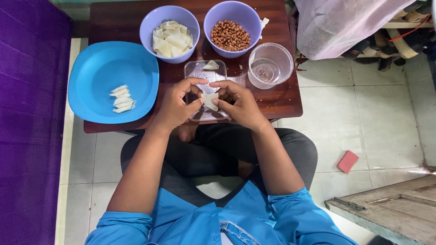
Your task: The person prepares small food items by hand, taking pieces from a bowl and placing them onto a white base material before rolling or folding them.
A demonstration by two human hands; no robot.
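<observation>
1. At the bottom of the frame, blue sleeves (136, 224) and crossed legs in dark trousers (218, 154), seated on a pale tiled floor (372, 118).
2. At centre, left hand (178, 105) and right hand (240, 104) brought together, fingertips of both narrowly pinched on one small pale dough wrapper (210, 100), held just above a clear rectangular tray (195, 72).
3. Near the tray's far end, a second small wrapper piece (210, 66) lying flat inside it.
4. Left of centre, a large blue plate (100, 68) overhanging the edge of the low dark wooden table (281, 97), with a short row of folded white pieces (121, 98) on its lower part.
5. Right of the tray, a clear plastic cup (270, 65) standing upright, well apart from the hands.
6. Upper centre, two lilac bowls side by side: the left bowl (150, 22) filled with cut wrappers (171, 39), the right bowl (215, 13) filled with brown peanuts (230, 35).
7. Lower right on the floor, a small pink sponge (348, 161); along the left edge, purple cloth (27, 122).
</observation>
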